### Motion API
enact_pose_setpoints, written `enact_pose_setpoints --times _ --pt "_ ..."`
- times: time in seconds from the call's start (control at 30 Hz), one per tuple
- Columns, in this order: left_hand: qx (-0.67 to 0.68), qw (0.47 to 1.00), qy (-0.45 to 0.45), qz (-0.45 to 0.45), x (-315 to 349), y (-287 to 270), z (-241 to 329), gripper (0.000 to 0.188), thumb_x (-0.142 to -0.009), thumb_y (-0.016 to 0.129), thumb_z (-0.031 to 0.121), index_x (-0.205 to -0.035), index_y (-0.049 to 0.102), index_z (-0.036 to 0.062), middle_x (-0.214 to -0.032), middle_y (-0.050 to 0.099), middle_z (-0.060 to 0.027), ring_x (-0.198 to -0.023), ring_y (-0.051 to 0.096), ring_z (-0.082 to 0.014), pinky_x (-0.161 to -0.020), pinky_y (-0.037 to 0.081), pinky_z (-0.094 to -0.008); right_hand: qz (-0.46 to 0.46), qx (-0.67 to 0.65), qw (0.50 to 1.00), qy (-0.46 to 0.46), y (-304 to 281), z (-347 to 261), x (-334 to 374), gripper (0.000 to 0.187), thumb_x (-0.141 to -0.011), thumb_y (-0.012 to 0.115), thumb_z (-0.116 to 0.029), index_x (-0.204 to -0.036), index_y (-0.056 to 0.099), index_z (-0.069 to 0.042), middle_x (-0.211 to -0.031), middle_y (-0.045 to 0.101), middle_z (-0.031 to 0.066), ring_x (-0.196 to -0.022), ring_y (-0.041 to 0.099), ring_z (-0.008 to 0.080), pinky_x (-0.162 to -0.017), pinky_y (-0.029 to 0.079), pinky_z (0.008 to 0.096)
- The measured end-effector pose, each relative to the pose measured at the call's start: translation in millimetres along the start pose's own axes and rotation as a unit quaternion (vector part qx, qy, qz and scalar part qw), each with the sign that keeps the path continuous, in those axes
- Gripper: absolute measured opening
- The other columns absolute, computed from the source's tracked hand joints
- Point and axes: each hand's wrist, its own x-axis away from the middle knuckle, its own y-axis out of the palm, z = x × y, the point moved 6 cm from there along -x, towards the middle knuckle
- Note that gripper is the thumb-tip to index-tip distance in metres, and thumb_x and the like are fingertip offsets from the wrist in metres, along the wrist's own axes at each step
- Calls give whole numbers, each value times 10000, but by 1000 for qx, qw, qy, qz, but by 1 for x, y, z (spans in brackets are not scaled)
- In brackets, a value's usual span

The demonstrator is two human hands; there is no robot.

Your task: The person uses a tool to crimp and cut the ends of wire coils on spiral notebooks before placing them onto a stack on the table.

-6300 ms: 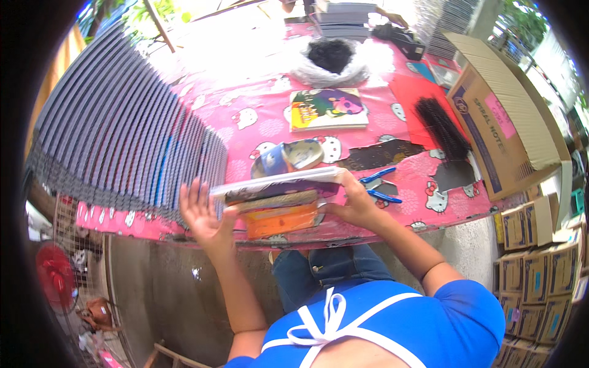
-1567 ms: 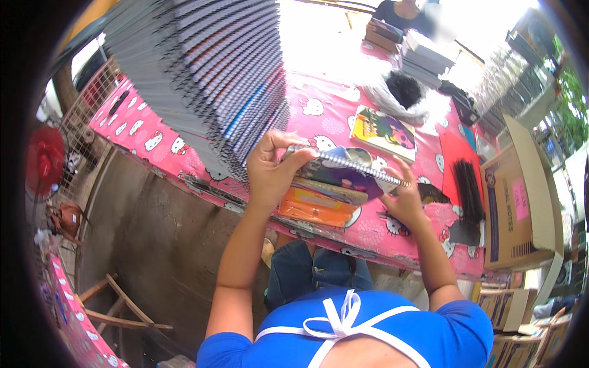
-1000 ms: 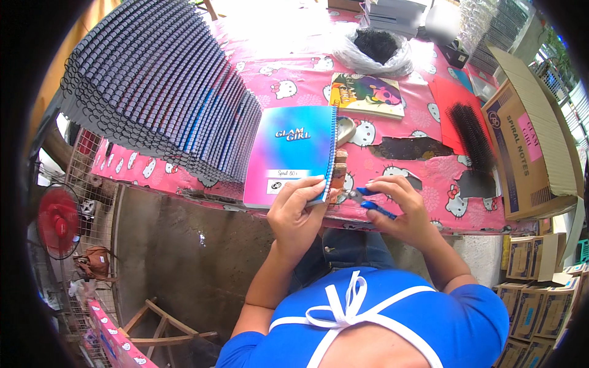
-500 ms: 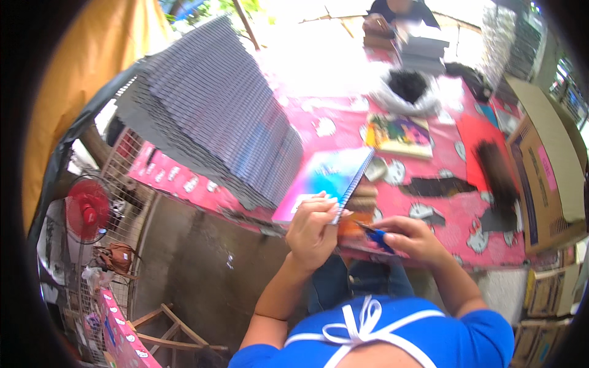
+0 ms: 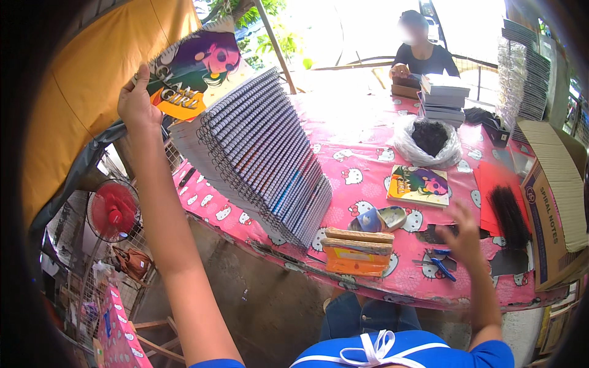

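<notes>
My left hand (image 5: 141, 101) is stretched far out to the upper left, closed on the edge of a spiral notebook (image 5: 211, 58) with an illustrated cover of a figure in sunglasses. That notebook is at the top of a tall stack of spiral notebooks (image 5: 270, 159), tilted; whether it rests fully on the stack I cannot tell. My right hand (image 5: 466, 239), slightly blurred, hangs over the table with fingers spread and nothing in it. Just below it lie blue-handled pliers (image 5: 443, 268) on the pink table (image 5: 343, 147).
Near the front edge stands an orange wooden block holder (image 5: 359, 251) beside a small tin (image 5: 391, 218). Behind are a notebook pad (image 5: 417, 185), a plastic bag of black coils (image 5: 429, 138) and loose black coils (image 5: 510, 214). A cardboard box (image 5: 555, 221) stands right. Another person (image 5: 423, 58) sits opposite.
My left hand has swung from the front edge to the top of the stack with a notebook. The pliers have left my right hand for the table. The view has shifted.
</notes>
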Motion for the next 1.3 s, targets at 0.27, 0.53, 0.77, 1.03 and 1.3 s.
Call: enact_pose_setpoints --times 0.27,0.53,0.77,1.03,1.3 --pt "-44 979 160 -121 51 87 71 253 -823 732 160 -944 594 -15 -861 668 -77 -714 650 -137 -636 547 -258 332 16 810 -483 -114 -307 -220 417 -813 669 -150 -1188 555 -7 -1086 624 147 -962 625 236 -654 530 335" --pt "-232 915 197 -263 56 58 122 410 -934 560 353 -1152 556 5 -1147 589 -69 -1099 556 -168 -865 474 -304 166 -271 755 -574 -102 -403 -276 506 -726 554 28 -1221 498 -60 -900 618 172 -835 636 305 -710 522 400" --pt "-201 955 -217 -28 10 -73 -21 1028 -771 410 795 -1413 291 0 -1434 365 -120 -1302 360 -310 -1020 299 -480 69 -467 872 -131 16 -325 -437 469 -707 773 -319 -906 592 66 -755 620 110 -625 598 176 -456 478 308" --pt "-296 932 -128 -167 22 -77 -74 711 -806 622 615 -922 590 -86 -798 612 -100 -707 560 -157 -682 459 -256 -5 -325 941 -90 136 -307 -383 529 -705 600 -377 -987 520 64 -990 582 258 -971 568 363 -852 460 408" --pt "-298 944 134 -42 59 -54 -21 457 -877 648 377 -948 556 -65 -896 601 -130 -827 556 -147 -761 453 -275 214 -233 928 -194 77 -272 -343 620 -820 621 -459 -1137 469 53 -1070 531 232 -1026 518 351 -914 409 416"
